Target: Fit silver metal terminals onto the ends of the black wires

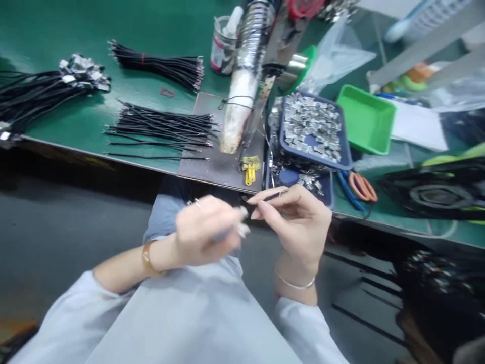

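Note:
My left hand (208, 227) is smeared by motion, its fingers curled in. Whitish bits show at its fingertips, too blurred to tell what they are. Close beside it, my right hand (295, 217) pinches a thin black wire (276, 195) between thumb and fingers; most of the wire is hidden. Both hands are over my lap, just off the table's front edge. Ahead of them, loose black wires (159, 124) with stripped ends lie on the table, partly on a brown board (212, 169). Small metal clips (312, 121) fill a blue tray right of the board.
A foil-wrapped duct (250, 60) comes down over the board, near yellow tags (250, 172). Bundled wires (159, 65) and wires with metal ends (83, 76) lie left. A green tray (366, 121), orange-handled pliers (361, 187) and a black fan-like device (435, 192) are right.

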`<state>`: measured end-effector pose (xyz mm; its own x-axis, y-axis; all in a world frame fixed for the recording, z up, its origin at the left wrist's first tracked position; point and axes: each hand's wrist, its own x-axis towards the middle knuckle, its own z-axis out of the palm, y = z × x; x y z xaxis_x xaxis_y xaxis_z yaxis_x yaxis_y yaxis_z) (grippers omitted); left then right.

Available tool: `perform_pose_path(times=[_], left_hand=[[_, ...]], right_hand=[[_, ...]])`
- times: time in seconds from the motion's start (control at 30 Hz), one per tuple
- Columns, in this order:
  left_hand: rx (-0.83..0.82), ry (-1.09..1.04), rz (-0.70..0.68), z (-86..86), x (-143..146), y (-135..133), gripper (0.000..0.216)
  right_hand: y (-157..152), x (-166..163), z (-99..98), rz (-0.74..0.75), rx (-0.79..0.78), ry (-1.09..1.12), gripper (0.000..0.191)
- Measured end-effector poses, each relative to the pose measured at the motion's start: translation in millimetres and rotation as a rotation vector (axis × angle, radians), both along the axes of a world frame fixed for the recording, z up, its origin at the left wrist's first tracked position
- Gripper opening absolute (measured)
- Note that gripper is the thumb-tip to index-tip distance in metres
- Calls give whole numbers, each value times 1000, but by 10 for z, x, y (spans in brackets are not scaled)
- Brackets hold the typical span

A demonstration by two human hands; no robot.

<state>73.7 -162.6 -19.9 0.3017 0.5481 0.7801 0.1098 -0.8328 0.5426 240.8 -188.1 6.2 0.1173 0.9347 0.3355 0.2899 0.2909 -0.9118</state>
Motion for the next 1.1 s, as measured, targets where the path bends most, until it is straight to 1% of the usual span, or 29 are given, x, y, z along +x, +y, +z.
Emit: perform_pose_path(times=[0.03,0.07,0.1,0.17,0.2,0.27,0.3,0.33,0.37,0.43,0.47,0.5,0.53,0.57,0.6,0.63,0.7,0.8,0.93,1.03,1.07,1.1], left_hand=[[-181,-57,44,11,-26,39,14],[-373,-89,30,17,-32,67,17],[-555,-129,-18,15,-22,83,19],[-861,-212,-166,-13,30,90,23],[-973,-263,-218,-37,61,86,27],[-1115,-367,-246,-101,110,81,33],[-1151,-409,-239,-135,123,83,34],[-1175,-437,-225,-167,127,88,35],[-1192,-450,-207,-197,123,96,34],[-1208,-435,-162,-245,104,118,29],[-1211,-412,-142,-262,94,131,26],[-1210,-385,-123,-274,86,144,23],[-1207,-359,-108,-282,81,158,21],[-1203,-336,-97,-287,81,173,19],[-1203,-317,-92,-290,84,189,16],[-1207,-302,-92,-290,89,206,14],[-1222,-290,-96,-289,103,243,13],[-1241,-310,-112,-288,122,294,15],[-1219,-377,-128,-280,132,335,23],[-1223,-436,-151,-267,128,353,28],[-1230,-455,-159,-263,125,358,28],[-1236,-474,-165,-261,123,362,28]], right_hand=[[14,-7,-2,11,30,1,20],[34,-18,-7,17,60,-20,20],[55,-33,-12,20,87,-67,20],[90,-58,-25,25,140,-219,19],[98,-61,-30,16,188,-321,17],[90,-27,-29,-32,322,-512,11],[79,18,-20,-72,402,-573,12],[68,84,-2,-124,486,-607,17],[63,174,24,-190,534,-617,23],[102,419,103,-332,539,-611,34],[156,565,151,-435,410,-642,37],[234,718,198,-458,297,-710,34],[335,870,242,-475,165,-784,27],[453,1011,278,-530,44,-826,18],[579,1134,305,-578,-70,-827,15],[703,1233,322,-592,-171,-802,19],[919,1349,336,-541,-327,-773,24],[1103,1362,344,-441,-443,-773,24],[1178,1348,364,-345,-496,-778,16],[1243,1497,306,-288,-574,-744,17],[1274,1573,266,-306,-557,-687,18],[1307,1650,221,-354,-457,-576,19]])
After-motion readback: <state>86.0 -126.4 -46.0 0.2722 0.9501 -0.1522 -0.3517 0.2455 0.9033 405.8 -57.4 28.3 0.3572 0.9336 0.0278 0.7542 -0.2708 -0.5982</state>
